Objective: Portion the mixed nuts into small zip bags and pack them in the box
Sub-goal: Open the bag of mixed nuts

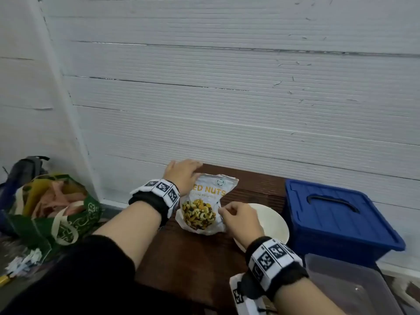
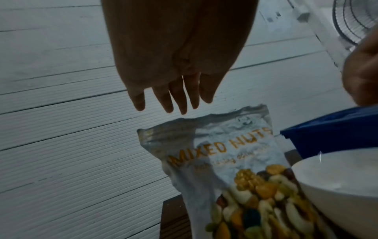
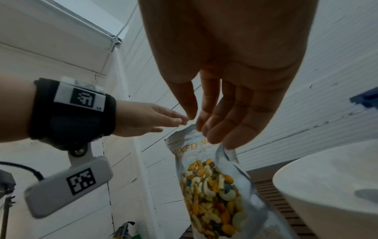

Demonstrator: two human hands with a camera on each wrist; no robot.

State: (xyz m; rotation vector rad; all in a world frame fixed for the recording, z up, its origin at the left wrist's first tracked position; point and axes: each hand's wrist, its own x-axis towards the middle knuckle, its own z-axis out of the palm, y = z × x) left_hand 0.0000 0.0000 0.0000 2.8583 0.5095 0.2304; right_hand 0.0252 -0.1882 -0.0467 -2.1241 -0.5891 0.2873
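Fingers (image 3: 214, 129) touching crumpled white mixed-nuts pouch (image 1: 204, 201)

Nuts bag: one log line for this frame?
phase: reaching | left hand: open above mixed nuts bag top | right hand: pinching bag's right edge | white bowl: empty | blue box: lidded

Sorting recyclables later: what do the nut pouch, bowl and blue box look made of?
Nut pouch: thin glossy plastic film, since it crinkles and shines. Bowl: smooth white, perhaps ceramic or melamine; unclear which. Blue box: rigid moulded plastic, with a moulded lid handle.
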